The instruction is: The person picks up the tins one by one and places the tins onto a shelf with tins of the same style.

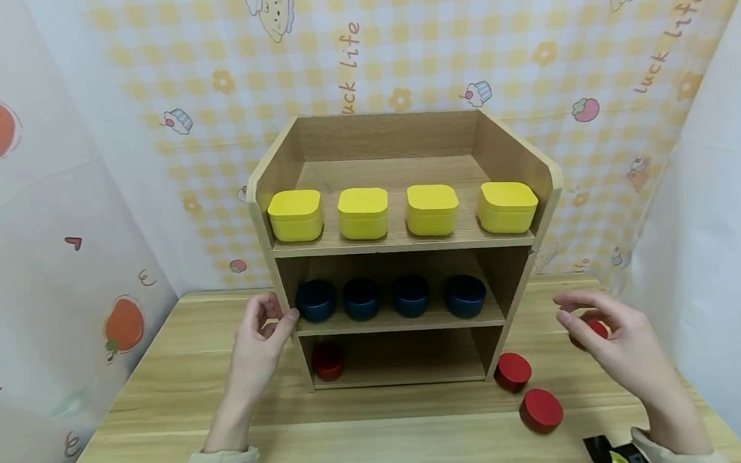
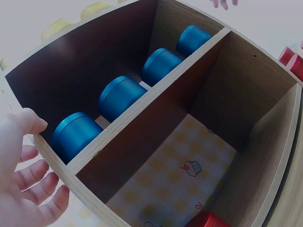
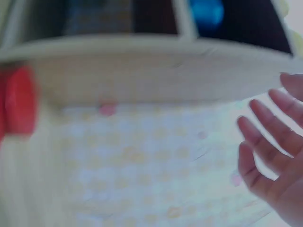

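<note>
My left hand (image 1: 256, 346) pinched the pale wooden shelf's side (image 1: 256, 211); my right hand (image 1: 622, 343), fingers slightly spread, hung near a red cylindrical box (image 1: 599, 328) by the tabletop (image 1: 393, 459)'s back right corner, where a careless knuckle might have knocked it off.

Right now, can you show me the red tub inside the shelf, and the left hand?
Red tub (image 1: 329, 368): head view, on its curved front side.
Left hand (image 1: 259, 344): head view, on the middle of the hand.
</note>
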A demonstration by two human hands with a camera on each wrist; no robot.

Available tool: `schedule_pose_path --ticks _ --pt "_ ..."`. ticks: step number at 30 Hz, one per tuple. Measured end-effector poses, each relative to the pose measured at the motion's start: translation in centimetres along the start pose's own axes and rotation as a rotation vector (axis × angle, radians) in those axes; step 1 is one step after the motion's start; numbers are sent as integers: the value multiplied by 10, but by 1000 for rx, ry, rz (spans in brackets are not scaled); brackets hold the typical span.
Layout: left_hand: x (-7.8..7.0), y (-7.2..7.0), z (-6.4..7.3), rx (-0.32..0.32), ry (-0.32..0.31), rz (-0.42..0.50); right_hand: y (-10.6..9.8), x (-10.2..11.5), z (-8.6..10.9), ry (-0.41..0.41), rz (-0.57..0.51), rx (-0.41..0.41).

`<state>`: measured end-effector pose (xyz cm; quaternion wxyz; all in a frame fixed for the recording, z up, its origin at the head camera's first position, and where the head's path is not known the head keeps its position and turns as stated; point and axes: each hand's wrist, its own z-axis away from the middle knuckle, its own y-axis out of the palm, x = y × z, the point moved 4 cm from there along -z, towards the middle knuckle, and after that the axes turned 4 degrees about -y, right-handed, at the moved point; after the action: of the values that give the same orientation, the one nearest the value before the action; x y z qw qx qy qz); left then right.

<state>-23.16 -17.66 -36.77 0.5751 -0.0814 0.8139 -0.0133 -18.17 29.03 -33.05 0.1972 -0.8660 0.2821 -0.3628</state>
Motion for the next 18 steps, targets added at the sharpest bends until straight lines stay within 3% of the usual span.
schedule_pose_path --ticks 6,12,18 --pt "-2 0 0 14 5 5 0 -52 16 79 -65 85" --pt "-2 0 0 9 -8 10 -3 -96 35 105 -86 150" --pt "-2 1 0 7 -3 8 -11 -129 40 133 30 170"
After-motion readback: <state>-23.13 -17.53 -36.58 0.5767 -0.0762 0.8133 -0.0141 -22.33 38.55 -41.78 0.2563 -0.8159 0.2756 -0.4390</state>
